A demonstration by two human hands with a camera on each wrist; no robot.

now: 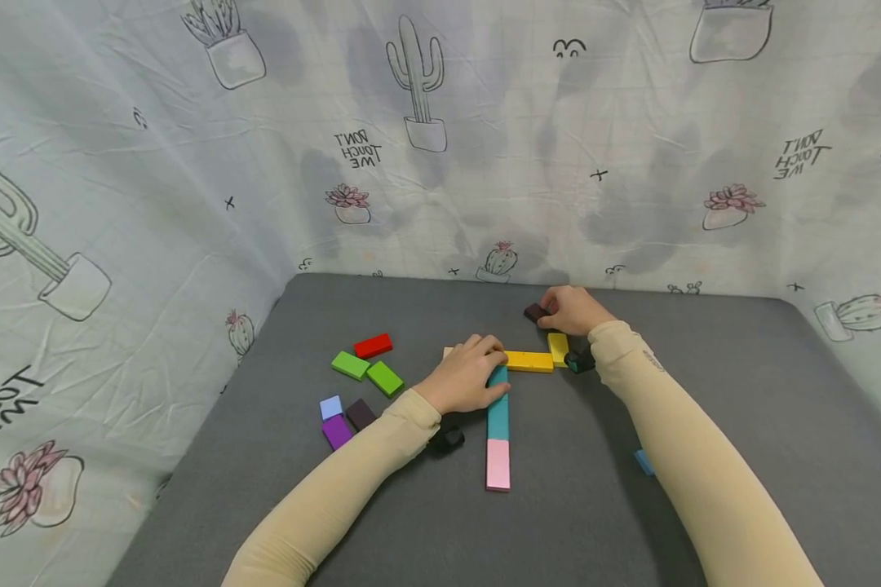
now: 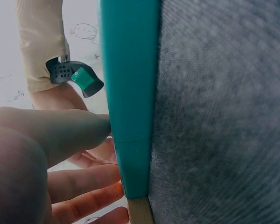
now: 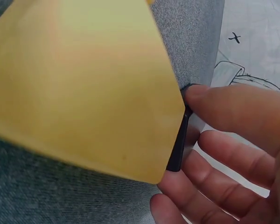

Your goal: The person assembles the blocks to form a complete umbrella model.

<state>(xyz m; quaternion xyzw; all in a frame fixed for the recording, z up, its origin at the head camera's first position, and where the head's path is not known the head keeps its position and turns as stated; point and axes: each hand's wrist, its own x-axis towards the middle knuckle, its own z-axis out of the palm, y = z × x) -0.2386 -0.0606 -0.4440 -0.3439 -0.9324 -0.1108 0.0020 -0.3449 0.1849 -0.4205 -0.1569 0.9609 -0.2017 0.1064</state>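
My left hand (image 1: 464, 377) rests on the top end of a column of teal blocks (image 1: 498, 416), with a pink block (image 1: 498, 465) at its near end. In the left wrist view, the thumb and fingertips touch the face of a teal block (image 2: 130, 79), and a wood-coloured block (image 2: 141, 211) follows beyond it. Farther back, my right hand (image 1: 574, 311) pinches a dark brown block (image 1: 535, 313) between thumb and fingers. Just in front of that hand lies a yellow block (image 1: 558, 349), at the end of an orange-yellow block (image 1: 529, 361). The yellow block (image 3: 88, 93) fills much of the right wrist view.
Toward the left lie a red block (image 1: 373, 346), two green blocks (image 1: 350, 365), a light blue block (image 1: 331, 408), a purple block (image 1: 336, 432) and another dark block (image 1: 360, 415). A blue block (image 1: 644, 462) shows beside the right sleeve. Patterned cloth (image 1: 484, 204) hangs behind the grey table (image 1: 558, 522).
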